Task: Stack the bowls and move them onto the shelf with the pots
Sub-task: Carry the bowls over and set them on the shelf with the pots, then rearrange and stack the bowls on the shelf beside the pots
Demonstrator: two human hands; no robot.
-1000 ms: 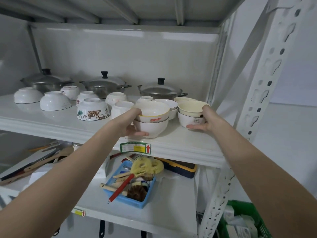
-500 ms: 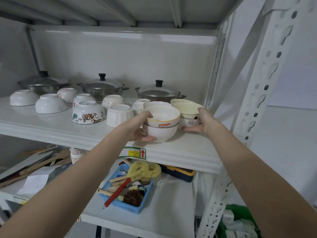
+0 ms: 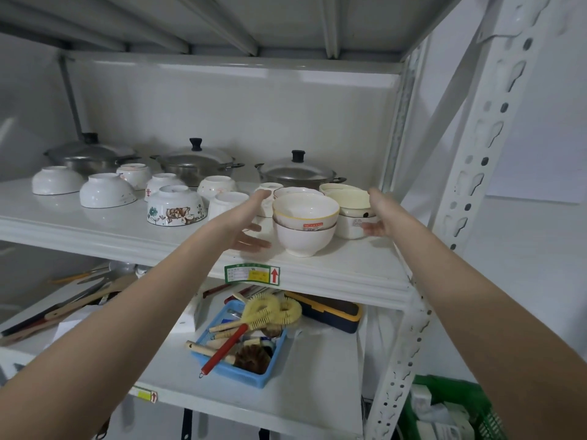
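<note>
upturned bowls (image 3: 108, 189), lidded pots (image 3: 195, 160) behind stacks (image 3: 305, 223)

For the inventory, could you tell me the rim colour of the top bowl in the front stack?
Yellow rim on the white top bowl; head view.

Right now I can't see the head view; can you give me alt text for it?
Both hands, left and right, are open on either side of two bowl stacks standing on the shelf, gripping nothing. Behind sit three lidded pots and several upturned bowls; a blue basket of brushes sits below.
</note>
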